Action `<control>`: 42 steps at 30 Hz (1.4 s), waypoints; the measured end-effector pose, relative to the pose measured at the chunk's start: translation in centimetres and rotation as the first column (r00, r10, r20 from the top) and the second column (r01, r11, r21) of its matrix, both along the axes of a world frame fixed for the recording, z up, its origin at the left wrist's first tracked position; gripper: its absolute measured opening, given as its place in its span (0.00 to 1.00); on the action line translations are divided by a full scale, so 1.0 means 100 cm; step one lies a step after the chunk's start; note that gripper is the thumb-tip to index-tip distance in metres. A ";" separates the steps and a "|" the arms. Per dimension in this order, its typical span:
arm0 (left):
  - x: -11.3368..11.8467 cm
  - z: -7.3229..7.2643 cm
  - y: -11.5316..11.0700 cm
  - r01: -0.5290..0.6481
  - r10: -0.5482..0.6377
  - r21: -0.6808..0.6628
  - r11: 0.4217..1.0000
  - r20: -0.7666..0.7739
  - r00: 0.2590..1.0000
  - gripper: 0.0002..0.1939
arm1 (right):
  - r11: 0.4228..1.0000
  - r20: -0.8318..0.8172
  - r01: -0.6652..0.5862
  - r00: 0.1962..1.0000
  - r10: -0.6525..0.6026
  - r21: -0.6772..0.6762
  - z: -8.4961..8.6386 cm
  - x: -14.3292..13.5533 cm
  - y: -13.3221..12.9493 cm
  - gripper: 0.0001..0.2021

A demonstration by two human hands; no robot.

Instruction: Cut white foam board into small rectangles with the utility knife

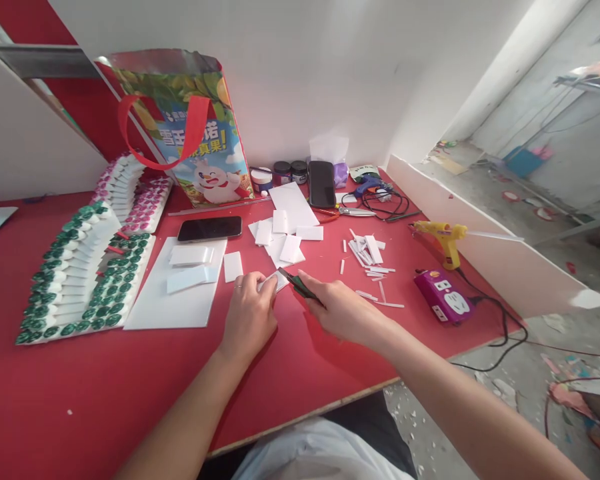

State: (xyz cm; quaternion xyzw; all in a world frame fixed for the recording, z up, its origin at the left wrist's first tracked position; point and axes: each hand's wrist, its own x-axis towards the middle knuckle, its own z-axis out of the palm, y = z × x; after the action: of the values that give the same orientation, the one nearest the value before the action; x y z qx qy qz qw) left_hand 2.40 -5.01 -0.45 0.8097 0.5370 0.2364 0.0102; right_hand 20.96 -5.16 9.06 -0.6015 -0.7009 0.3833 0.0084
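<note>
My right hand (333,303) grips a dark utility knife (301,287), its blade pointing up and left. The blade tip meets a small white board piece (281,281) on the red table. My left hand (250,307) has its fingers closed on that piece and presses it down; part of it is hidden under the fingers. Just beyond the hands lie several small white rectangles (291,249) on larger white sheets. One loose white rectangle (233,266) rests left of my left hand. Thin white strips (363,253) are heaped to the right of the knife.
A yellow glue gun (445,240) and a purple power socket (443,297) stand at the right edge. Phones (210,229), scissors (357,211), small jars (282,173) and a printed bag (195,133) sit behind. Green-dotted craft pieces (115,283) and a white board (145,303) lie left.
</note>
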 end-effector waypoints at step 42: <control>-0.023 0.013 0.011 0.343 -0.026 -0.267 0.900 0.756 0.654 0.17 | 0.911 -0.538 0.411 0.762 -0.360 -0.027 -0.054 -0.010 0.030 0.08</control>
State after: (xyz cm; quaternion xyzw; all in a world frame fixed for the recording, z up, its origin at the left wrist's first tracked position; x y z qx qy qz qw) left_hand 0.13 -3.95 0.87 0.6776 0.4351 0.4287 0.4095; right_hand 19.97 -2.14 3.69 -0.6018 -0.5488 0.4915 0.3085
